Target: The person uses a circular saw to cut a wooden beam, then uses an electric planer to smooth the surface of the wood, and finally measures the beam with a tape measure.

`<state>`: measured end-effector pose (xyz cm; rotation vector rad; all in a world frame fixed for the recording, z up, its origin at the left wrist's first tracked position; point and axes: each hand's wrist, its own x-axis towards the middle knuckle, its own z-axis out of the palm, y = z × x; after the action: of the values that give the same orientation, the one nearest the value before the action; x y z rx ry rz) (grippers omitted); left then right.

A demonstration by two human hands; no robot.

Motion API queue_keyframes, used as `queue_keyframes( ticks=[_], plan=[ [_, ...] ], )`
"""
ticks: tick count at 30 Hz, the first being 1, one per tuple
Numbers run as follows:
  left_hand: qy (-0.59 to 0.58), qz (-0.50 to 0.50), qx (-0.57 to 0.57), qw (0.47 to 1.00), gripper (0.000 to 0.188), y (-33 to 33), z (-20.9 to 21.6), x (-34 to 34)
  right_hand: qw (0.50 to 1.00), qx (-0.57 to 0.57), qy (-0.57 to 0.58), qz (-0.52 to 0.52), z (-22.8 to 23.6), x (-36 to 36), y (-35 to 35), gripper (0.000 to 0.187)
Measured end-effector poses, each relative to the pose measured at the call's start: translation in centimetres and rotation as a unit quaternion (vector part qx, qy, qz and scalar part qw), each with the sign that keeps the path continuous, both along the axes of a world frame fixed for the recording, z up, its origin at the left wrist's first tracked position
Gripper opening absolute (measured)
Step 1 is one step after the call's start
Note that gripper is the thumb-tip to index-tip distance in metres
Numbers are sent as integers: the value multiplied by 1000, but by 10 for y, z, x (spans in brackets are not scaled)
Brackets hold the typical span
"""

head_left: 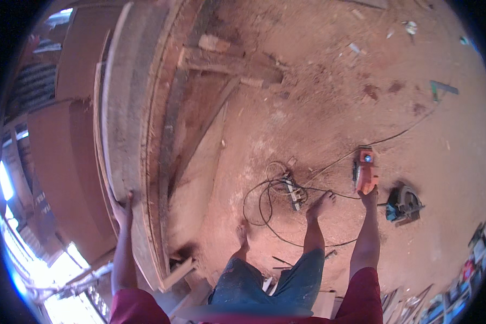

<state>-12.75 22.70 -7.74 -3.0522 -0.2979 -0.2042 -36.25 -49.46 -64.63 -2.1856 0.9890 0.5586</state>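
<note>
On the left, my left hand (122, 209) is at the outer edge of a long wooden board (125, 102) that lies on a wooden workbench (170, 116). Its thumb lies over the board's top, and the fingers curl at the edge, partly hidden. My right hand (368, 194), arm stretched forward, grips the rear of an orange electric planer (366, 170) above the dirt floor. A dark circular saw (404, 204) lies on the ground just right of that hand.
A white power strip (293, 193) and looped black cable (262, 202) lie around my bare feet. A try square (444, 87) is on the floor at far right. Wood offcuts (410, 305) line the lower right. Brown panels (65, 173) stand beyond the bench.
</note>
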Motion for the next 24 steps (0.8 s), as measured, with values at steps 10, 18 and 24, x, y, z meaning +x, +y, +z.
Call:
queue_keyframes(
  ticks=[10, 18, 24],
  plan=[
    [5, 94, 33, 995, 92, -16, -31, 21, 946, 245, 14, -212, -124, -21, -49, 46],
    [16, 115, -38, 993, 96, -3, -5, 27, 988, 42, -96, -115, 67, 24, -8, 51],
    [47, 34, -14, 998, 114, 66, -2, -22, 846, 368, -138, -360, 343, 18, 90, 57]
  ],
)
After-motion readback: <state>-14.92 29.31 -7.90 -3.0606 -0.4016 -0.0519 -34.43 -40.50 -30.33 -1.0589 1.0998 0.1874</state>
